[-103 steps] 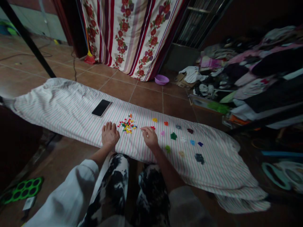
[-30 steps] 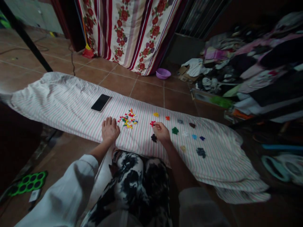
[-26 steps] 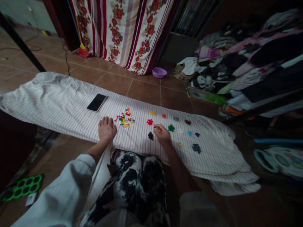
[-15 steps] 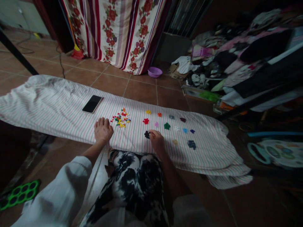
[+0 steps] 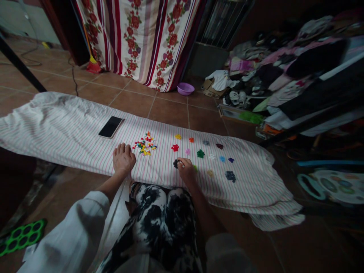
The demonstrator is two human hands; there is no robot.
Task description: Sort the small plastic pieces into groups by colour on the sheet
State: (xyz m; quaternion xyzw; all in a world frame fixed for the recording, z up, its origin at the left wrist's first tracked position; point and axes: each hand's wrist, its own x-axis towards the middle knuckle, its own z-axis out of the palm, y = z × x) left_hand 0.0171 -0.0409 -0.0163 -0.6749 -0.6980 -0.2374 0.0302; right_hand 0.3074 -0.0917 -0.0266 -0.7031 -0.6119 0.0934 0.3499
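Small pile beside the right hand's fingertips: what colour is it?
Black; the small pile of black pieces on the striped cloth shows in the head view.

The person wears white sleeves (image 5: pixel 76 231) and black-and-white patterned trousers (image 5: pixel 159 220).

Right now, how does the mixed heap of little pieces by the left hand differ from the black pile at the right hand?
The mixed heap holds many colours, red, yellow, green and blue; the black pile is one colour. The mixed heap is wider and loosely scattered; the black pile is small and tight. The left hand lies flat just short of the mixed heap, while the right hand has its fingertips at the black pile. Both lie on the striped cloth.
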